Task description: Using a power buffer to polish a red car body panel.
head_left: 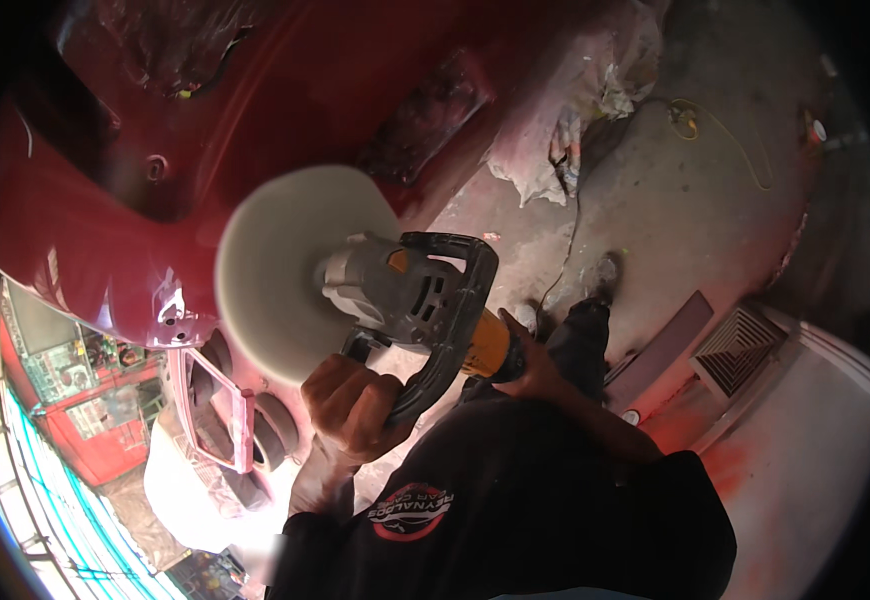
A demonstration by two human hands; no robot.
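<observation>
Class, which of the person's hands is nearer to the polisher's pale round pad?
Left: the left hand grips the black loop handle, beside the pad's lower edge; the right hand is farther off, at the rear end of the polisher.

The polisher (403, 292) is grey, black and yellow-orange, its pad (280, 270) off-white, the car body (85, 240) deep red, the shirt (555, 500) black.
</observation>
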